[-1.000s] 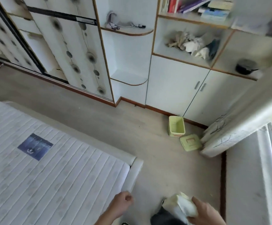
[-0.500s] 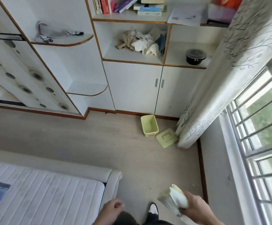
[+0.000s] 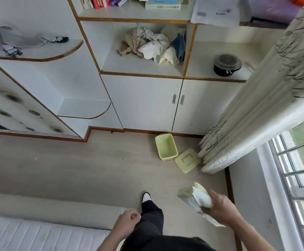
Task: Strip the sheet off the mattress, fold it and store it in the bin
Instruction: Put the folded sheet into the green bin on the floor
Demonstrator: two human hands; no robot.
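Fingers (image 3: 208, 209) of right hand (image 3: 220, 209) curled round folded sheet (image 3: 195, 200); left hand (image 3: 128, 220) loosely curled, holding nothing
Since a second ago: mattress (image 3: 38, 234) slid to lower left, now cut off by frame edge; green bin (image 3: 166, 147) and lid (image 3: 187, 160) nearer, on floor between cabinet (image 3: 142, 102) and curtain (image 3: 238, 127), lid touching the bin; sheet's lower end hidden behind hand; one foot (image 3: 146, 197) forward

Right hand (image 3: 220, 210) gripping folded sheet (image 3: 195, 198); left hand (image 3: 128, 221) loosely curled.
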